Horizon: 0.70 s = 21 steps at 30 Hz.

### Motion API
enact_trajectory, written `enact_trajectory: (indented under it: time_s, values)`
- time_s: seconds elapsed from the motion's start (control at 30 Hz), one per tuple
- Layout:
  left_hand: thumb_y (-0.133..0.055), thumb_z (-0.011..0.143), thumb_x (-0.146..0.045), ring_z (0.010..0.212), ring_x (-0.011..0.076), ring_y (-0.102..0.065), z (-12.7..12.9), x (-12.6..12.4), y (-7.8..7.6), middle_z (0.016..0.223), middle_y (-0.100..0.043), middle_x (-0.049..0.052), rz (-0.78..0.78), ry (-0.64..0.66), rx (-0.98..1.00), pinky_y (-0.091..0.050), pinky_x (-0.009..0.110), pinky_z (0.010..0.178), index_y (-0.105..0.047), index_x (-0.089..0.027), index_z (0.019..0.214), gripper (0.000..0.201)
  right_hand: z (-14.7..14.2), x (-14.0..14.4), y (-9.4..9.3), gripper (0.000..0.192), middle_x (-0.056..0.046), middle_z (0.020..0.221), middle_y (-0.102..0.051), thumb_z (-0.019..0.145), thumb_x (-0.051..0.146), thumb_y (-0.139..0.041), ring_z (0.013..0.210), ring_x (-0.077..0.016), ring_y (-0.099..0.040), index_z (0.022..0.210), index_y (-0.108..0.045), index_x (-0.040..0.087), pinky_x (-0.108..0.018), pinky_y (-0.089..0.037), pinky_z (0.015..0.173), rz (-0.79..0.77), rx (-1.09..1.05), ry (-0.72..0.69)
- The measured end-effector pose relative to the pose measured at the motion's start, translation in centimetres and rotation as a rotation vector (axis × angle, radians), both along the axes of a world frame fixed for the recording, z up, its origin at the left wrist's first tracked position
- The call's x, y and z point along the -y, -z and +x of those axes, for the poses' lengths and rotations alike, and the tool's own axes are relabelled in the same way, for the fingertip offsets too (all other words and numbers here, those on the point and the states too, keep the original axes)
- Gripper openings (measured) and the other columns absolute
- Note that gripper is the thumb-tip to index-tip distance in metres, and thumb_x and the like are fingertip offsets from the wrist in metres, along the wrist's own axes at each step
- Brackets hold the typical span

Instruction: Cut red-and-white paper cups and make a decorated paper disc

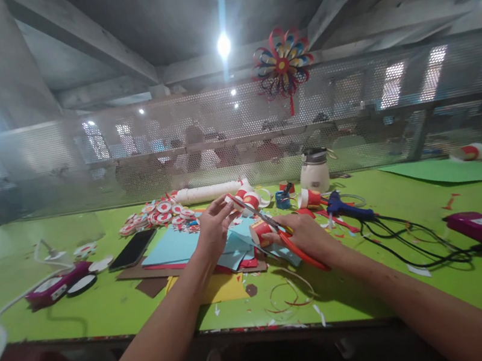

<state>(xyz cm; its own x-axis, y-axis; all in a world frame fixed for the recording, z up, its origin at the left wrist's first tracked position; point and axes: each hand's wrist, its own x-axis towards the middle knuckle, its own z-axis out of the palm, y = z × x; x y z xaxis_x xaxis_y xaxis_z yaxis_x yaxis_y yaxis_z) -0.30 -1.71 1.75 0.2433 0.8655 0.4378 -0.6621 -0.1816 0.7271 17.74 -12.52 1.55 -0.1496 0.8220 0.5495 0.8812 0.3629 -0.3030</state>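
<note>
Your right hand point(307, 234) is closed through the orange plastic handles of the scissors point(271, 227), whose thin metal blades stand parted and point up and left toward your other hand; a small red-and-white roll point(259, 232) sits against that hand's fingers, though you cannot tell whether it is gripped or merely touched; your left hand point(214, 227) is raised above the paper with its fingers bent, thumb and fingertips pinching a small red-and-white paper piece point(236, 201) right at the blade tips. Both forearms reach forward over the table edge, wrists well apart. Beneath them lie flat blue paper sheets point(173, 247), smooth and matte, over brown card and a yellow sheet on the glossy green table point(39, 325); thin curled red offcuts point(286, 295) lie near the front edge; a dark flat phone point(133, 249) lies to the left, and a blue glue gun point(341, 208) with a black cable to the right.
</note>
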Motion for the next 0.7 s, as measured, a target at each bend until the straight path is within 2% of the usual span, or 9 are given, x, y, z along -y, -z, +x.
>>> enact_trajectory:
  time_s: [0.17,0.47,0.7]
  values:
    - [-0.076,0.064,-0.015,0.085,0.0212,-0.066,0.02,0.06,0.00,0.090,-0.069,0.009,0.008,0.001,0.008,-0.046,0.043,0.088,-0.065,-0.011,0.093,0.031,-0.01,0.00,-0.04,0.046,-0.008,0.087,-0.073,0.082,0.057,-0.053,0.077,-0.0235,-0.065,0.102,-0.070,0.019,-0.030,-0.045,0.066,-0.028,-0.014,0.012]
    - [-0.077,0.062,-0.018,0.083,0.0209,-0.066,0.20,-0.13,0.14,0.089,-0.070,0.009,0.021,-0.006,0.004,-0.047,0.042,0.086,-0.065,-0.012,0.092,0.033,-0.51,0.00,0.53,0.038,-0.008,0.090,-0.073,0.084,0.051,-0.053,0.080,-0.0242,-0.066,0.104,-0.070,0.023,-0.031,-0.047,0.071,-0.013,-0.024,0.038]
    - [-0.077,0.062,-0.016,0.083,0.0207,-0.066,-0.10,-0.41,0.15,0.089,-0.069,0.009,0.007,0.004,-0.001,-0.046,0.043,0.087,-0.066,-0.011,0.091,0.032,-0.25,0.04,0.07,0.038,-0.007,0.092,-0.073,0.084,0.051,-0.053,0.083,-0.0249,-0.066,0.103,-0.069,0.023,-0.032,-0.047,0.071,-0.005,0.007,0.023]
